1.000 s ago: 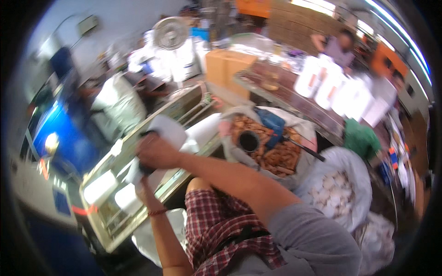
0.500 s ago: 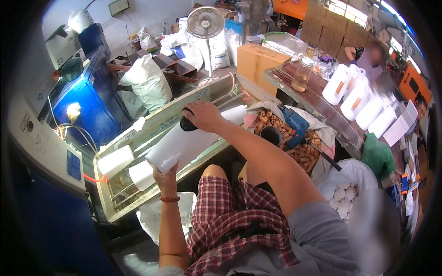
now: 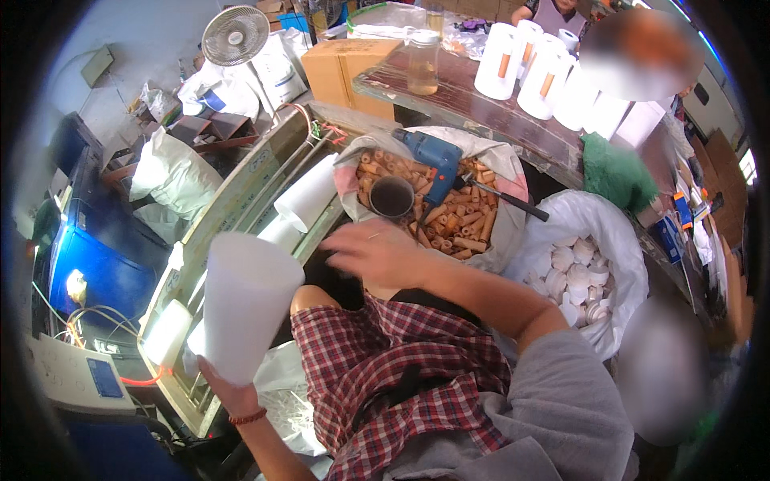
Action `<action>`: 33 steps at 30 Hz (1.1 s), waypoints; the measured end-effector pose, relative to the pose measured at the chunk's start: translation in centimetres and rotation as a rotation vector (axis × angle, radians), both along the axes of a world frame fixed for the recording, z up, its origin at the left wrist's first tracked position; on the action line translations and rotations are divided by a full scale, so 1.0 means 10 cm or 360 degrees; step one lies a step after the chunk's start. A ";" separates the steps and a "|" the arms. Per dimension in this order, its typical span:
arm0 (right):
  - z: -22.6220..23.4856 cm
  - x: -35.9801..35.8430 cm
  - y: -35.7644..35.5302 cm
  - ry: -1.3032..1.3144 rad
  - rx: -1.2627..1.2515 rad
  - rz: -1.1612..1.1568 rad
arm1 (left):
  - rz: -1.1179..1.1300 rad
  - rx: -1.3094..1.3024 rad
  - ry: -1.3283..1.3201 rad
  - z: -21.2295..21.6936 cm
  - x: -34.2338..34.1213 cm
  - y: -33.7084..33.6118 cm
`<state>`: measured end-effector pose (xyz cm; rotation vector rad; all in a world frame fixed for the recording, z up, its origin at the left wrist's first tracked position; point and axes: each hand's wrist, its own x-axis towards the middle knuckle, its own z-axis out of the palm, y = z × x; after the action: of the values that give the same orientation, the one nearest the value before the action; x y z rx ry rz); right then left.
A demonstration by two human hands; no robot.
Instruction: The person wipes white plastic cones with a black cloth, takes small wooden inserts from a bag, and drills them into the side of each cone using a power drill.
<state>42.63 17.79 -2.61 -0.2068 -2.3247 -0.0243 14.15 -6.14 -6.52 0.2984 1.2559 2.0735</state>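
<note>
My left hand [image 3: 229,386] grips the lower end of a white plastic cylinder [image 3: 250,301], which stands tilted over the edge of the long wooden trough [image 3: 255,180]. To its right hovers my right hand [image 3: 370,250], palm down with fingers stretched out, slightly blurred, above my lap. No object shows in it, though its underside is hidden. Just beyond that hand is an open sack of short tan tubes [image 3: 473,224]. On the tubes lie a blue power drill [image 3: 433,160] and a dark round cup [image 3: 391,197]. More white cylinders [image 3: 306,194] rest in the trough.
A plastic bag of white disc-like pieces [image 3: 579,276] stands on the right. On the dark table [image 3: 473,96] are several white jugs [image 3: 499,64] and a jar of liquid [image 3: 423,64]. A cardboard box [image 3: 341,68], a fan [image 3: 235,36] and another person [image 3: 553,14] are farther back.
My right hand has left the cylinder's top, where it held a black round piece, and moved above my lap. The cylinder in my left hand has swung more upright. The view has turned right.
</note>
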 end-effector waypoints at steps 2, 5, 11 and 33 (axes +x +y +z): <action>-0.03 0.64 0.10 -0.0077 -0.0149 -0.0365 | -0.0154 0.0061 -0.0222 -0.15 -0.02 -0.27; -0.46 1.58 0.37 -0.0378 -0.0359 -0.0922 | -0.0369 -0.0102 -0.0360 -0.33 0.11 -0.60; -0.84 2.09 0.71 -0.1208 -0.1272 -0.1272 | -0.0538 -0.0731 0.0231 -0.62 0.53 -0.39; -0.68 1.49 0.87 -0.1767 -0.0130 -0.1187 | -0.0261 -0.0724 0.1633 -0.32 0.66 0.10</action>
<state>57.49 26.53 -9.38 -1.3793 -3.1530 -0.5325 20.76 -5.17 -9.68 1.2946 2.1277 1.4044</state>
